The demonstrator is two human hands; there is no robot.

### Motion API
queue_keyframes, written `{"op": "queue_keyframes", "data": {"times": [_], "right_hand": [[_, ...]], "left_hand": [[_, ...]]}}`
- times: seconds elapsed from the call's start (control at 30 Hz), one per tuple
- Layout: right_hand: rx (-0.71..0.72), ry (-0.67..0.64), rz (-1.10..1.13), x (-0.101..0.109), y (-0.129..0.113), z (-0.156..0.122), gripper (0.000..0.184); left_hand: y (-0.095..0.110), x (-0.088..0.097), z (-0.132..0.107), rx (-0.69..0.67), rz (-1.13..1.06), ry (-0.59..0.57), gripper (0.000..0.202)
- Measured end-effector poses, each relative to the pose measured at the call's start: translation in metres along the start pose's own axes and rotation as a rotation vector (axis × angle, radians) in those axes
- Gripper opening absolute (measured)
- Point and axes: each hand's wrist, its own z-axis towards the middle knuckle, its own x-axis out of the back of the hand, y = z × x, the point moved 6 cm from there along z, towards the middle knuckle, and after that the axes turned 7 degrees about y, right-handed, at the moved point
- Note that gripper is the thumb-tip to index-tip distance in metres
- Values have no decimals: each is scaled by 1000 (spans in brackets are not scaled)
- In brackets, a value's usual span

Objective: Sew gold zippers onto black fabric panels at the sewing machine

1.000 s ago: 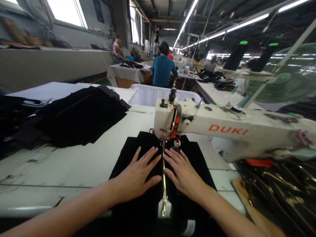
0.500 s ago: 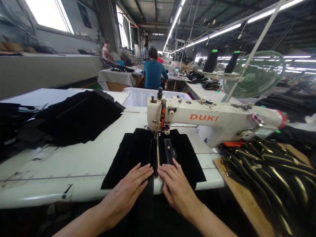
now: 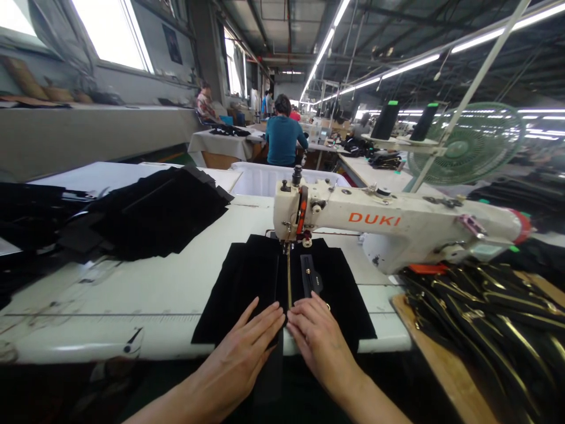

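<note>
A black fabric panel [image 3: 238,277] lies under the needle of a white sewing machine [image 3: 326,206]. Down its middle runs a gold-toothed zipper [image 3: 289,277], its far end beneath the presser foot [image 3: 289,246]. My left hand [image 3: 247,341] rests flat on the panel left of the zipper, fingers stretched, one spread apart. On the other side, my right hand [image 3: 324,338] has its fingers bent together around the zipper's near end, wearing a ring. Just beyond it is a dark strip with a small tab [image 3: 309,274] on the panel. The right fingertips' undersides are hidden.
Black fabric pieces [image 3: 163,212] are heaped on the table's left. At right, black pieces with gold zippers [image 3: 489,318] lie on a wooden board [image 3: 424,341]. A white bin [image 3: 256,179] stands behind the machine, thread cones [image 3: 385,121] and a fan [image 3: 472,141] beyond. A co-worker [image 3: 285,138] sits ahead.
The view has shifted, so the scene sits further right and slightly lower. My right fingers have bent more over the zipper's near end. My left hand stays flat on the panel.
</note>
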Motion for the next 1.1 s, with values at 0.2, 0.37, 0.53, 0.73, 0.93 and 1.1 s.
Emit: {"op": "queue_keyframes", "data": {"times": [0.2, 0.37, 0.53, 0.73, 0.93, 1.1], "right_hand": [[-35, 38, 24, 2, 2, -7, 14], [-123, 35, 7, 8, 12, -13, 42], [-12, 43, -9, 1, 6, -9, 27], [198, 180, -36, -2, 5, 2, 23], [288, 438, -128, -3, 14, 16, 34], [308, 441, -144, -9, 21, 30, 35]], "left_hand": [[7, -2, -1, -101, 154, -66, 65], [8, 0, 0, -121, 116, -84, 73], [4, 12, 12, -75, -12, -108, 70], [-2, 25, 20, -124, 5, -108, 70], [-23, 10, 31, -259, 142, -100, 51], [-35, 15, 40, -249, 113, -88, 49]]}}
